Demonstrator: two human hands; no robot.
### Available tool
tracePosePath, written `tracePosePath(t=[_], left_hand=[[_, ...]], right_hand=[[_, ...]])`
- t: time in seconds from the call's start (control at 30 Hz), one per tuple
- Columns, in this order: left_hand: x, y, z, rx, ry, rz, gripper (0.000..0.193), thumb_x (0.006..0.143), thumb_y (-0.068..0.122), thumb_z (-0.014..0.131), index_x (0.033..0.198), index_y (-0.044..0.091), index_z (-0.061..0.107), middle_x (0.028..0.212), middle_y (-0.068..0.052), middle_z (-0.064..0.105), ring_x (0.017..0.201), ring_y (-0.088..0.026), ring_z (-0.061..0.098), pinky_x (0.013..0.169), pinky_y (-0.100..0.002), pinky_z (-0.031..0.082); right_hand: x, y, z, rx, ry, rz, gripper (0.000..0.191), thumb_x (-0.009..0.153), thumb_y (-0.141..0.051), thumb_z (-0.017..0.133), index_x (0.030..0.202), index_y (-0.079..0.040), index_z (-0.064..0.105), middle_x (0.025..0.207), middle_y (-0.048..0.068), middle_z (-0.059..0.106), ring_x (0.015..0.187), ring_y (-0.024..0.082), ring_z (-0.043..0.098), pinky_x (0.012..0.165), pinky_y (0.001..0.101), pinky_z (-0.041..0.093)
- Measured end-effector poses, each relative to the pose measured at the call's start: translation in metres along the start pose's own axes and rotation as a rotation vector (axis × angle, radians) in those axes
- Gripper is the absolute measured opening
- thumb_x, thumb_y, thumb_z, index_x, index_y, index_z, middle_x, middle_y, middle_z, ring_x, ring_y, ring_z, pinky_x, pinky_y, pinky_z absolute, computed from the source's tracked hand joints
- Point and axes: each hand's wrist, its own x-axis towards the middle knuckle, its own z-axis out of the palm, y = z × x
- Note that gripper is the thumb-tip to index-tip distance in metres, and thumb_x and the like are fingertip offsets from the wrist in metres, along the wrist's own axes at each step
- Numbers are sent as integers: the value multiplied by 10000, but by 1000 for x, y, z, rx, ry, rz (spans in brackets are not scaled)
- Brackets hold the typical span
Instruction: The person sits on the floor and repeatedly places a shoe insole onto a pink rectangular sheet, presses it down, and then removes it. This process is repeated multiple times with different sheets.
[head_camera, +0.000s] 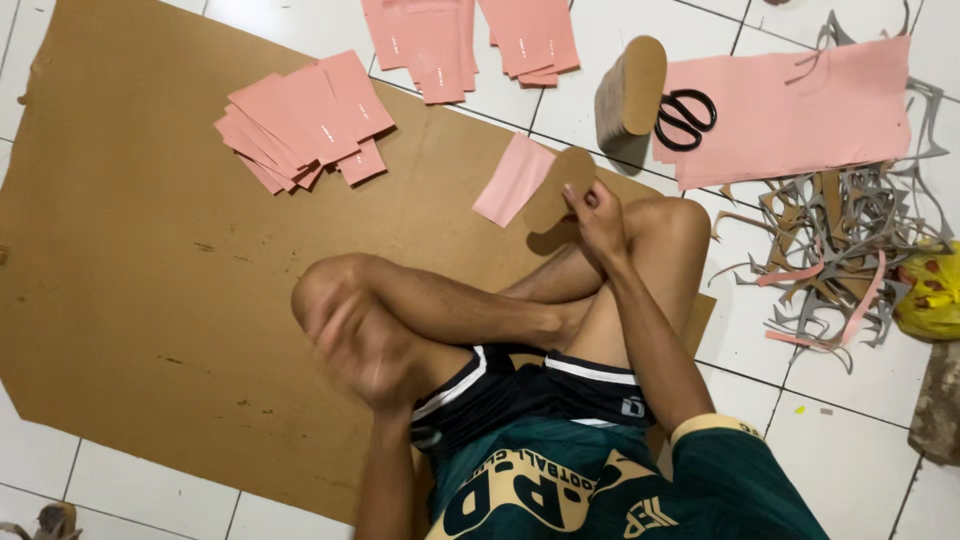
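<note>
A person sits cross-legged on a large brown cardboard sheet (150, 300) spread over a white tiled floor (120, 490), seen from above. Nearest the camera, the left hand (355, 345) is blurred over the left knee; whether it is open or closed cannot be told, and nothing can be seen in it. Beyond the crossed legs, the right hand (597, 218) is closed in a pinch on a brown sole-shaped cardboard cutout (556, 190), holding it just above the sheet so that it throws a shadow below. Touching the cutout's left edge, a single pink rectangular piece (512, 180) lies on the cardboard. Further left on the sheet rests a fanned pile of pink rectangles (300, 120). Past the right hand, a thick stack of sole-shaped cutouts (628, 95) stands on its edge on the tiles, beside black-handled scissors (685, 117) that lie on a large pink sheet (800, 110). To the right of the legs, a tangle of grey, brown and pink offcuts (850, 250) is heaped on the floor, with a yellow plastic bag (930, 290) at the frame's right edge. At the far top, more pink rectangles (470, 40) lie in loose piles on the tiles.
</note>
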Motion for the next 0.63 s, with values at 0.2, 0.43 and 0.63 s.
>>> tracePosePath(t=[0.2, 0.43, 0.63], left_hand=[[86, -115, 156, 831, -706, 118, 366, 901, 303, 793, 1127, 35, 686, 1052, -200, 721, 995, -374, 672, 846, -477, 533], [76, -183, 173, 889, -856, -90, 411, 686, 376, 928, 829, 70, 695, 839, -177, 703, 810, -390, 650, 737, -520, 508], [70, -184, 184, 478, -766, -186, 245, 897, 202, 767, 1093, 86, 679, 1021, -156, 742, 970, -316, 722, 878, -443, 571]], right_hand=[[1, -14, 13, -42, -1, -14, 297, 985, -247, 736, 1162, -10, 711, 944, -3, 702, 809, 74, 642, 705, 231, 542], [-15, -13, 0, -28, 134, 49, 270, 972, -270, 764, 1051, -19, 703, 877, -10, 675, 758, 73, 603, 664, 239, 507], [-8, -19, 2, -18, 87, -37, 347, 942, -322, 775, 1096, -14, 735, 933, 1, 709, 818, 65, 625, 709, 246, 532]])
